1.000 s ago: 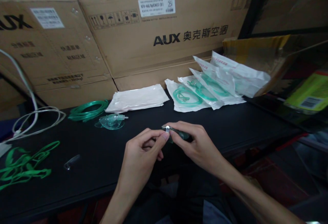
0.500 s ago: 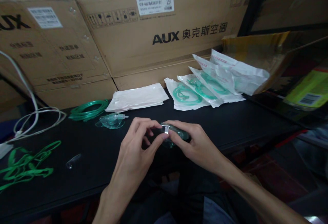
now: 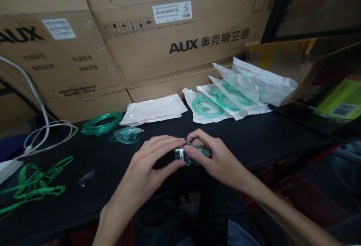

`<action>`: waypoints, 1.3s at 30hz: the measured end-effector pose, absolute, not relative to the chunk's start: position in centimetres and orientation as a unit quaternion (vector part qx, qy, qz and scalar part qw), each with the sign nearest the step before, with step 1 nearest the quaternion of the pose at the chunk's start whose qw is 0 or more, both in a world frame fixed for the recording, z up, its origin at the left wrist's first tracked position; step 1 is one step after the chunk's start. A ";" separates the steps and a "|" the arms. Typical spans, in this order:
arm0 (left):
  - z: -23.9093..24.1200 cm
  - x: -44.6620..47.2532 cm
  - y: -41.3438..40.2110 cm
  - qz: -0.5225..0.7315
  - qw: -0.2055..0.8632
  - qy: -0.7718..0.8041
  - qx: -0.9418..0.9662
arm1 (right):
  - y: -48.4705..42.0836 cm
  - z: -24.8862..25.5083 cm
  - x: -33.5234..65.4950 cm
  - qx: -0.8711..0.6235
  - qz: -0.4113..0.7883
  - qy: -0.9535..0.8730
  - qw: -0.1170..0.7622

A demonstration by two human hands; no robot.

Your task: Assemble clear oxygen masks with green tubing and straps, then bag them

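Observation:
A clear greenish oxygen mask (image 3: pixel 194 159) with a shiny metal nose strip (image 3: pixel 181 153) is held above the front of the black table. My right hand (image 3: pixel 210 150) grips its right part, thumb on top near the strip. My left hand (image 3: pixel 158 156) takes the left end between thumb and fingertips, which touch its upper and lower edges. Much of the mask is hidden by my fingers. Another clear mask (image 3: pixel 128 135) lies on the table beyond my left hand, beside a coil of green tubing (image 3: pixel 101 123).
Green elastic straps (image 3: pixel 36 186) and a small clear tube piece (image 3: pixel 86 178) lie at the left. White pouches (image 3: pixel 153 109) are stacked at the back, with pouches of green tubing (image 3: pixel 207 109) to their right. A white cable (image 3: pixel 46 126) curls at far left. Large cartons (image 3: pixel 141 65) stand behind.
My left fingers have opened out from a pinch at the metal strip to span the mask's left end. The mask has tilted, and my right thumb now lies beside the strip. The view has shifted slightly.

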State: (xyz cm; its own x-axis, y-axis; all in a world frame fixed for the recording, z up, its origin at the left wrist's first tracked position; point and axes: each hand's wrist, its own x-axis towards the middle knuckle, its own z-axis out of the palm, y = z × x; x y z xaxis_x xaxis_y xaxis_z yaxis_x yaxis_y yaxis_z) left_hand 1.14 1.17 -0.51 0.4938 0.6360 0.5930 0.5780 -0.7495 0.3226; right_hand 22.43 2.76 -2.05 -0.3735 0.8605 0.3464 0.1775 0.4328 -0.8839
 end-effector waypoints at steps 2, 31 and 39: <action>-0.4 1.0 1.1 0.368 0.056 0.361 0.855 | 2.8 -1.9 22.5 -0.343 0.395 -0.739 0.424; -0.4 0.3 0.9 0.402 0.104 0.418 0.808 | 2.5 -2.3 22.3 -0.319 0.332 -0.769 0.444; -0.5 -0.2 1.1 0.393 0.069 0.389 0.830 | 2.4 -2.4 22.1 -0.313 0.312 -0.774 0.453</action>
